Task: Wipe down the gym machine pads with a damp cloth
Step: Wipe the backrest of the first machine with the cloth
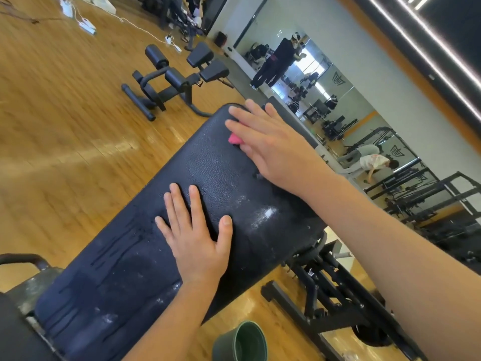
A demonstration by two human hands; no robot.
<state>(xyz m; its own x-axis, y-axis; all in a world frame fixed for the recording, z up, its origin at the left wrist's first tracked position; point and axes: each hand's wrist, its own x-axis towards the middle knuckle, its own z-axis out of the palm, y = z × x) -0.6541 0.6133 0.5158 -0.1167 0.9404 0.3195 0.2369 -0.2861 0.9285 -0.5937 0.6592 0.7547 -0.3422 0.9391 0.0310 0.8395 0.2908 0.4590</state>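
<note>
1. Left hand (pixel 194 230) lies flat, fingers spread straight, on the wet black pad (pixel 221 173).
2. Right hand (pixel 270 147), at one o'clock from it, presses the pink cloth (pixel 234 138) onto the pad's far end, fingers extended.

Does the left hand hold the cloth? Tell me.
No: the left hand lies flat on the pad; the cloth sits under the right hand.
</note>
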